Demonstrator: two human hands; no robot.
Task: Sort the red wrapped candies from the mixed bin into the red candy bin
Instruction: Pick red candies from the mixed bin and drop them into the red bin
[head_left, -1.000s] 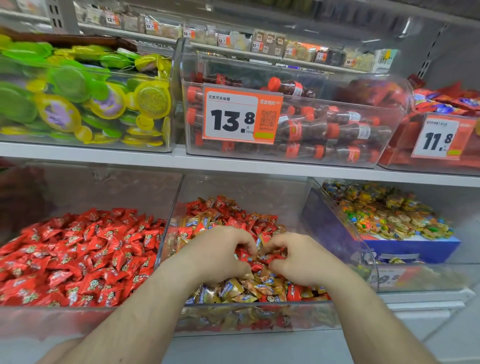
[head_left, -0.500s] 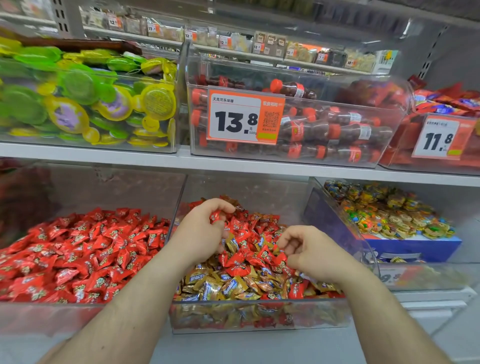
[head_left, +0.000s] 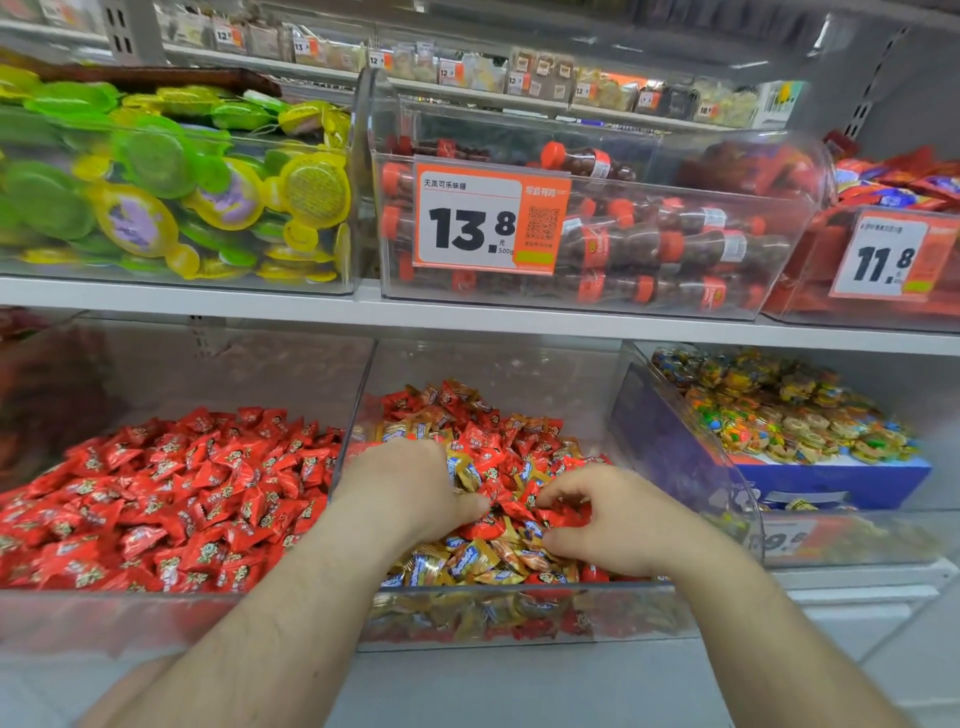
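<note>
The clear mixed bin (head_left: 519, 590) sits in the middle of the lower shelf, holding red wrapped candies (head_left: 483, 436) among gold and blue ones (head_left: 467, 561). Both hands are down in its pile. My left hand (head_left: 415, 488) has its fingers curled into the candies, out of sight, and its thumb pinches a red candy (head_left: 485, 526). My right hand (head_left: 613, 519) curls its fingers and thumb round red candies (head_left: 558, 517) close beside the left. The red candy bin (head_left: 104, 616), full of red wrappers, stands directly to the left, behind a clear dividing wall (head_left: 353, 415).
To the right is a bin with a blue box of multicoloured sweets (head_left: 789, 431). The white shelf edge (head_left: 467, 317) runs just above the bins, carrying tubs of green and yellow jelly cups (head_left: 156, 197) and cola-bottle sweets (head_left: 649, 244) with orange price tags.
My left hand, raised at the bin's back left with a red candy pinched half a second ago, has dropped back into the pile beside my right hand. The right hand has closed onto red candies.
</note>
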